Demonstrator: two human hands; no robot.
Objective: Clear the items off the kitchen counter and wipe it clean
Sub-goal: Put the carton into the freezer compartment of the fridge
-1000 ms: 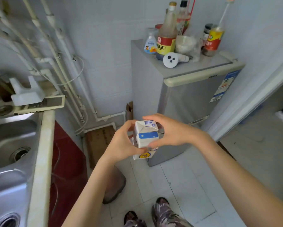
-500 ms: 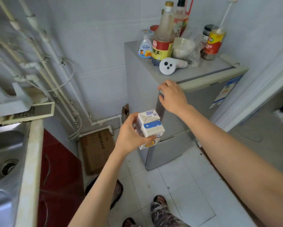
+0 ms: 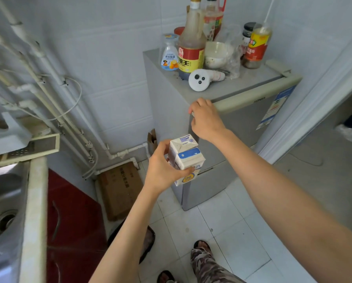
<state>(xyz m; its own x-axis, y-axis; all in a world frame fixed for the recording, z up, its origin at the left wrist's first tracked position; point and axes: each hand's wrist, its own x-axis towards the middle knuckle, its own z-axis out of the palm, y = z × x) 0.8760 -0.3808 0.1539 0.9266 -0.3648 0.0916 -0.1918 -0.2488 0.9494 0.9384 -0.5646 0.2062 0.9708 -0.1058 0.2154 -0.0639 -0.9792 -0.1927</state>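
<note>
We are clearing the counter (image 3: 35, 211): our left hand (image 3: 162, 173) wraps the milk carton (image 3: 186, 159), at seven o'clock from our right hand (image 3: 206, 120), whose fingers seem hooked on the fridge door (image 3: 242, 127). Next probably calls for pulling it open.

Bottles (image 3: 191, 48) and a bowl (image 3: 218, 54) crowd the back of the fridge top (image 3: 232, 89). Its front strip is bare. A cardboard box (image 3: 120, 186) blocks the floor beside it.
</note>
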